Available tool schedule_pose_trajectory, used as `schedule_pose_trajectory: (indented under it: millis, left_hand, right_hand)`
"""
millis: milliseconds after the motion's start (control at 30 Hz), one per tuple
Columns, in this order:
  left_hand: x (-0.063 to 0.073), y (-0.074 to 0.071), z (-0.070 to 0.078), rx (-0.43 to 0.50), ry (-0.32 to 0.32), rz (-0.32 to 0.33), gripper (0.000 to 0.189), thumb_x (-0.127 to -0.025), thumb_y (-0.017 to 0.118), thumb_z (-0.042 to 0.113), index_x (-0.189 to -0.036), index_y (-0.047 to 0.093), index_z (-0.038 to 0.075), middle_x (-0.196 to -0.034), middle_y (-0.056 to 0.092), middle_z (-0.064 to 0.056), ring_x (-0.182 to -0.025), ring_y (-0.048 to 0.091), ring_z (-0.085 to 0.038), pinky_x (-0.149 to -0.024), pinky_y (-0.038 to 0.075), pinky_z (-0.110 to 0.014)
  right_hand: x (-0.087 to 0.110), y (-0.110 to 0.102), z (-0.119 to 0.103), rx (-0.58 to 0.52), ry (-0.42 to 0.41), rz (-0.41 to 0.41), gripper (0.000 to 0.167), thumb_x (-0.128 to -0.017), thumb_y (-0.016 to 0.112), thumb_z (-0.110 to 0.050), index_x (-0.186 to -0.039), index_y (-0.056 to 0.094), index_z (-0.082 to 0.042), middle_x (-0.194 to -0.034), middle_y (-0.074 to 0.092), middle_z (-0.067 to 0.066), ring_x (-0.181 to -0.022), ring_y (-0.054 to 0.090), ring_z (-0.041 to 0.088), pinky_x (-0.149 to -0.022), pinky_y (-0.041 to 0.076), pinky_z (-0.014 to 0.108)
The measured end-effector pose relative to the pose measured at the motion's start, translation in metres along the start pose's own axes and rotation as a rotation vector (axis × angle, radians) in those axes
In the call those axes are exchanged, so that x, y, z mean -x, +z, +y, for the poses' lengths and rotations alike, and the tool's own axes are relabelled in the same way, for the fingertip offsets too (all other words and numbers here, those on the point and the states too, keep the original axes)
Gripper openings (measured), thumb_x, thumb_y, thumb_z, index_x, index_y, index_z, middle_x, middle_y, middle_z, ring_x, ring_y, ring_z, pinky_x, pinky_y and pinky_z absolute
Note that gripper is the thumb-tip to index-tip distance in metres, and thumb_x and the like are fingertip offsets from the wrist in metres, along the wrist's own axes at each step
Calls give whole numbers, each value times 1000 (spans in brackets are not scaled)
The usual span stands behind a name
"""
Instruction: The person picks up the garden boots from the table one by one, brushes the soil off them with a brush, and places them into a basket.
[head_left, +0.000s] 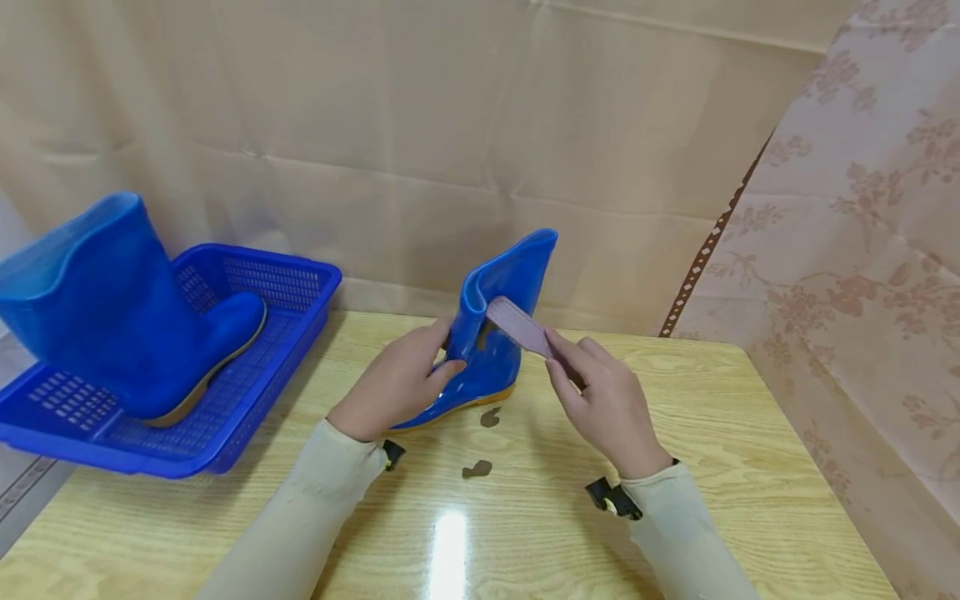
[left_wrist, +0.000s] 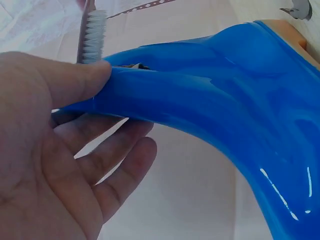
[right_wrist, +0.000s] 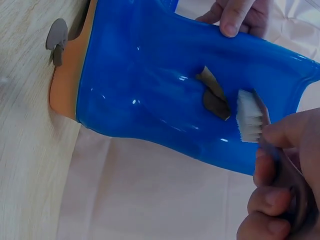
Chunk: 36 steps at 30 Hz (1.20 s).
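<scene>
A blue rubber boot (head_left: 487, 371) with a tan sole stands on the table, its shaft squeezed inward. My left hand (head_left: 401, 379) pinches the shaft's edge, thumb on one side and fingers on the other, as the left wrist view shows. In my right hand (head_left: 603, 400) is a scrubbing brush (head_left: 519, 325) with white bristles, gripped by its handle. Seen from the right wrist, the bristles (right_wrist: 248, 116) face the shaft close beside a brown, curled scrap (right_wrist: 216, 97) on the boot's side. Another grey-brown scrap (right_wrist: 57, 40) shows by the sole.
To the left, a blue plastic basket (head_left: 330, 279) with slotted walls holds a second blue boot (head_left: 112, 317). Two brown scraps, one nearer the boot (head_left: 491, 417) and one nearer me (head_left: 477, 469), lie on the wood-grain table (head_left: 720, 467). Beige cloth (head_left: 420, 125) hangs behind.
</scene>
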<state>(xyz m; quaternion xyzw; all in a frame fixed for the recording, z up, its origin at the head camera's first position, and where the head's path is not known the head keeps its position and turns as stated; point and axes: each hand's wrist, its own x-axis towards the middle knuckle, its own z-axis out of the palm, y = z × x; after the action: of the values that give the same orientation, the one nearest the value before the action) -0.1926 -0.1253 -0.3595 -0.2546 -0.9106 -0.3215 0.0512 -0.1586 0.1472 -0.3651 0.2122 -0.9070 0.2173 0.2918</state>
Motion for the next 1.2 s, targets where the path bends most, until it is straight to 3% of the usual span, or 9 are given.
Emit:
schedule_pose_trajectory:
  millis: [133,500,900,1200]
  left_hand:
    - [1,-2,1,-4,15,-12,44,-106,62,21,-145,48,8,-130,68,-11,-117,68,-28,-96,57,-48]
    - [0,0,3,31,-86,0,37,-106,60,24,-138,52,8,-129,68,-12,-115,69,-30,-96,57,-51]
    - [0,0,1,36,-92,12,37,-107,60,25,-138,52,7,-129,69,-12,-113,70,-30,-95,57,-52]
    - [-1,3,-2,56,-44,43,45,-102,68,24,-141,52,11,-130,66,-6,-117,66,-26,-96,57,-47]
  right_hand:
    - [0,1,0,2,-13,-17,40,-97,74,-14,-136,69,-12,-77,56,-2,-60,40,7,-49,31,23]
    - [1,-1,0,20,56,-59,37,-97,73,-16,-133,72,-14,-75,57,-1,-58,41,9,-49,31,25]
    - [0,-3,-1,9,103,-76,33,-97,72,-18,-130,74,-14,-77,61,-2,-61,45,10,-50,34,26]
    - [0,-3,-2,-26,-15,-58,41,-98,73,-16,-139,67,-15,-82,59,-1,-61,43,8,-50,34,23]
